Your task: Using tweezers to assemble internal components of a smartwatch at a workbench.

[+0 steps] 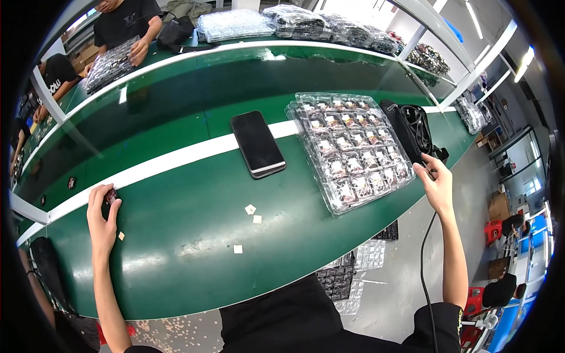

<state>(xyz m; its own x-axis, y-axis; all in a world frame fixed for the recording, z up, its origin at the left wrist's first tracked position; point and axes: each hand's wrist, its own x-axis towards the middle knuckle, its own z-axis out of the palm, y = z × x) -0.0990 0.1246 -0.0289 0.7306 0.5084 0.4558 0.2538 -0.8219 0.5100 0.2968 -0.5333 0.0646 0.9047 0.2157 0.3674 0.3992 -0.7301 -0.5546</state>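
My left hand (102, 215) rests on the green belt at the left, its fingers closed around a small dark red part (111, 196) by the white stripe. My right hand (435, 183) reaches to the right end of a clear plastic blister tray (352, 150) filled with several small dark parts. Its fingertips touch a black pouch holding cables (411, 128) that lies just beyond the tray. A black cable (425, 259) hangs down along my right forearm.
A black phone (257, 143) lies face up on the green belt (194, 235), across the white stripe. Small beige squares (253, 214) are scattered near me. Stacks of trays (276, 23) line the far side, where other people handle trays (112, 62). More trays (347, 276) sit below the table.
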